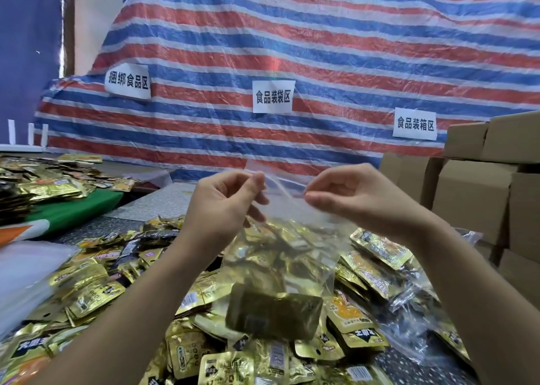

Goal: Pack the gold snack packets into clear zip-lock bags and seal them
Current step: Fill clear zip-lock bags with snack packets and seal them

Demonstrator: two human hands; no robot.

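**Bag held at the mouth, seal not yet pressed**

On the far left a second heap of gold packets lies on a green cloth [73, 209], well apart from the work. Near left, a stack of empty bags [26, 270] rests at the table edge. The main pile of packets [96, 282] spreads across the near table, under both arms.

The left hand [225, 200] is raised above the pile, thumb and fingers pinching the left end of the bag [280, 256] at its top strip. The bag hangs from there, clear and loose, with gold packets showing through it; one packet [274, 314] sits low in the bag, blurred. The right hand [350, 194] pinches the right end of the same strip, fingers curled in. Between the two hands the strip is slack and looks unsealed, though motion blur makes that hard to settle.

The step in hand appears to be closing the filled bag. The next move calls for pulling the strip taut, aligning its two lips, and running pinched fingers along it from one end to the other.

Cardboard boxes [473, 197] stand on the right, and a striped tarp [321, 48] with paper labels hangs behind.
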